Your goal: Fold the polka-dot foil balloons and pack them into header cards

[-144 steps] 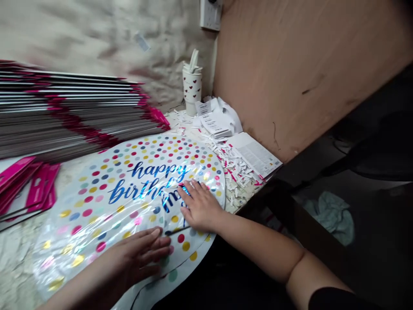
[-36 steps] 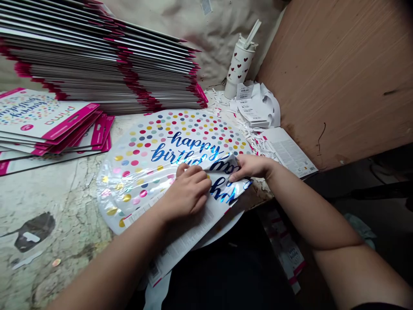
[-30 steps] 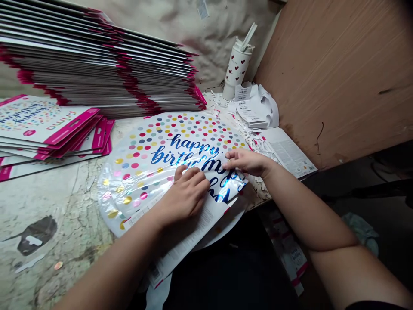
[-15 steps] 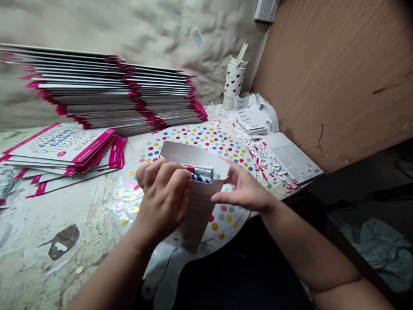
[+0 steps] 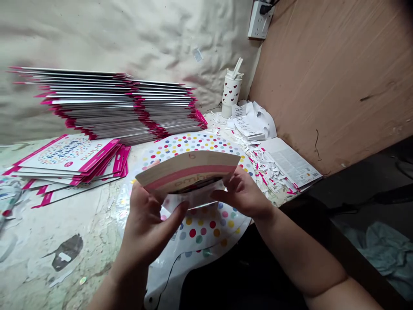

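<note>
A card envelope is held tilted above the dotted round sheet, its broad flap raised and its mouth facing me. My left hand grips the envelope's left side, thumb in front along the lower edge. At the right end, my right hand pinches the card, with the thumb near the opening. Faint mirrored-looking print and a pink band show on the flap. What lies inside the envelope is too dark to make out. Beneath it, the white round sheet with coloured dots lies on the table, partly under clear plastic.
A tall stack of pink-edged card envelopes leans along the wall, with a smaller pile in front. To the right are a heart-patterned tumbler, a stack of labels, paper scraps and a printed card.
The envelope has turned from hanging downward to lying more level, its flap now upright. The rolled foil-like pieces at its mouth no longer show. My left hand has shifted to the envelope's left end.
</note>
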The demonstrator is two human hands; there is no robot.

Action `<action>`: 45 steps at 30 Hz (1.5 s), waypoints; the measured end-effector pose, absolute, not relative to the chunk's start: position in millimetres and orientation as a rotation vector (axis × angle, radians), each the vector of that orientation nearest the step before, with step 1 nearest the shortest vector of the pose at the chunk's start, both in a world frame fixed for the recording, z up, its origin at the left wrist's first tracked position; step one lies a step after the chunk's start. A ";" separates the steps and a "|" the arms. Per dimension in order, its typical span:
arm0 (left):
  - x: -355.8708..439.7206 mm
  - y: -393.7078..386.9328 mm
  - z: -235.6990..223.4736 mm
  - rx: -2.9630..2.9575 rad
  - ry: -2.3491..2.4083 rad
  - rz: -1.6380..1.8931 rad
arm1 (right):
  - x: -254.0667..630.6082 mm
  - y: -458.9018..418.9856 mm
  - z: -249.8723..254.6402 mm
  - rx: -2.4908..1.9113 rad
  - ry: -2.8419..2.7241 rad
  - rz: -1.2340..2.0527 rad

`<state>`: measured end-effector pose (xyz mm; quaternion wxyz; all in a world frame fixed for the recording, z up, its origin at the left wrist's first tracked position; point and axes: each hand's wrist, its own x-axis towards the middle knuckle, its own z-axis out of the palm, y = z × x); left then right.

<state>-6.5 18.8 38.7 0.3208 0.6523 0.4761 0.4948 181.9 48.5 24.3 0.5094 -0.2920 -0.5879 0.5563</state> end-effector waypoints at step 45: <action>-5.1 -6.5 -17.2 1.041 1.399 0.855 | 188.3 54.6 32.3 -1.363 -2.576 -0.244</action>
